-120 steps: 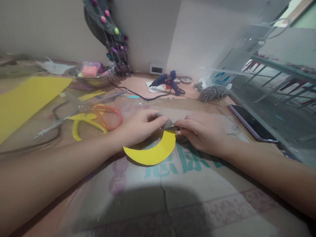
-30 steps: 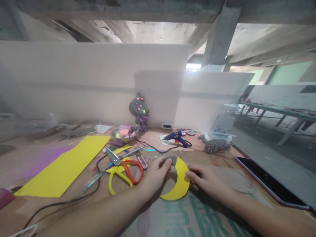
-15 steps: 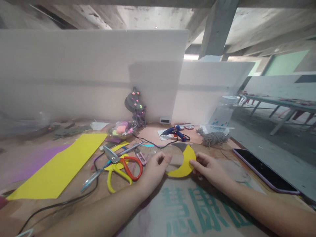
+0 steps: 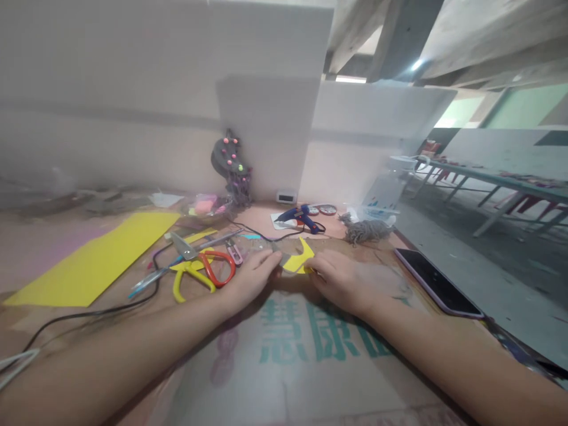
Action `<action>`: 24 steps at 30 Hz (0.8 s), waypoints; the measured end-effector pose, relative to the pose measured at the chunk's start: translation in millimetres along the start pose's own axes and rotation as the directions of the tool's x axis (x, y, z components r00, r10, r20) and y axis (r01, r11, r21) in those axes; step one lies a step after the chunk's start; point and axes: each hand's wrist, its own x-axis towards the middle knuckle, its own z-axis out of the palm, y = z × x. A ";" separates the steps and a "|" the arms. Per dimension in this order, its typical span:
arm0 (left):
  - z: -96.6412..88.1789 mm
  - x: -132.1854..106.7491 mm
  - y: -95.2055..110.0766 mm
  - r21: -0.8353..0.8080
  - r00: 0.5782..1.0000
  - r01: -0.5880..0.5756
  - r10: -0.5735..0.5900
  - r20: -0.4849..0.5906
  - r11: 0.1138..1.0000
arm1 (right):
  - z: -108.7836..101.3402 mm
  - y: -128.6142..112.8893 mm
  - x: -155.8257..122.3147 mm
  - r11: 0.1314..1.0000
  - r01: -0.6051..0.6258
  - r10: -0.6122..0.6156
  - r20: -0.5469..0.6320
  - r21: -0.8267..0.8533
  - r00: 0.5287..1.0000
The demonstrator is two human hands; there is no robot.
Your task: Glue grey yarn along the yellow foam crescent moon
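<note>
A yellow crescent-shaped foam cutout (image 4: 300,259) with a grey piece on it sits between my two hands at the middle of the table. My left hand (image 4: 251,277) pinches its left end with closed fingers. My right hand (image 4: 337,279) grips its right lower edge, fingers curled. The cutout is tilted up off the cardboard sheet (image 4: 306,343) with teal print, and my fingers hide part of it.
Scissors with red and yellow handles (image 4: 202,269) lie left of my left hand, beside a yellow foam sheet (image 4: 95,257). A blue glue gun (image 4: 299,218), grey yarn (image 4: 364,231) and a bowl of coloured bits (image 4: 204,207) stand behind. A phone (image 4: 437,283) lies at the right.
The cutout was flat on the cardboard; now both hands hold it together, tilted and closer in. My view has tipped downward and to the right.
</note>
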 end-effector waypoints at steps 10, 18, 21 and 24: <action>-2.0 2.4 0.9 0.152 0.997 -0.055 0.045 0.070 0.987 | -5.2 -6.8 2.2 0.996 -0.090 0.092 0.102 -0.020 0.991; -2.7 2.2 -0.9 0.228 0.995 -0.093 0.080 0.067 0.969 | -13.1 -6.2 -9.6 0.968 -0.231 0.204 0.226 0.098 0.952; -1.5 3.3 -4.9 0.105 0.995 -0.069 0.060 0.085 0.992 | -17.2 -5.7 -7.0 0.896 -0.395 0.360 0.190 0.204 0.914; -0.7 4.2 -8.9 0.064 0.996 -0.069 0.065 0.060 0.996 | -22.5 1.8 1.2 0.759 -0.566 0.578 0.067 0.322 0.813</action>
